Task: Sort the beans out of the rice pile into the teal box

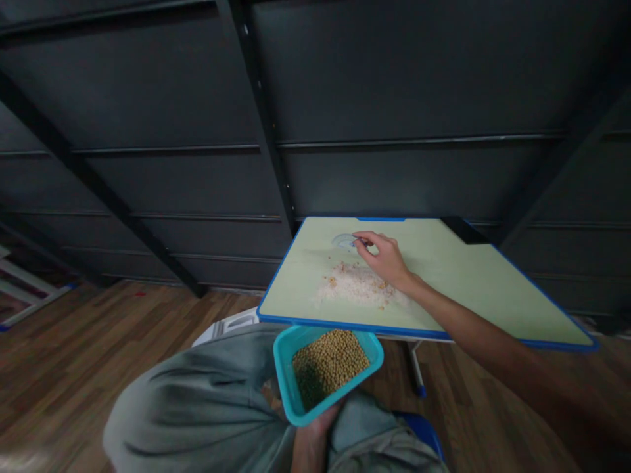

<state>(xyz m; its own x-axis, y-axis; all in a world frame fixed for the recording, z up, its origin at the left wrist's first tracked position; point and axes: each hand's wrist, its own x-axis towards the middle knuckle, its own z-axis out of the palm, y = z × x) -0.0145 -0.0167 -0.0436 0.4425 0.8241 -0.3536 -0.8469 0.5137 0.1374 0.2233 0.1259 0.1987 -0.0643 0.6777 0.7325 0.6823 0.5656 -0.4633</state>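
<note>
With the thumb and fingers pinched, my right hand (377, 253) holds a clear, semicircular protractor (344, 240) over the far left part of the pale green tabletop (444, 282). Just in front of that hand lies a spread-out heap of whitish grains (352, 286) with scattered yellow-brown bits. My left hand (325, 419) supports a turquoise plastic basket (292, 404) from below, its fingers mostly hidden beneath. The basket sits under the table's near edge, tilted, above my lap. Inside are tan beans (338, 355) and a patch of small dark green beans (309, 384).
A flat black object (463, 230) lies at the table's far right corner. Blue trim (345, 324) runs along the table edge. Behind stands a dark panelled wall (394, 79). A white plastic piece (239, 320) is left of the table, above the wooden floor (197, 322).
</note>
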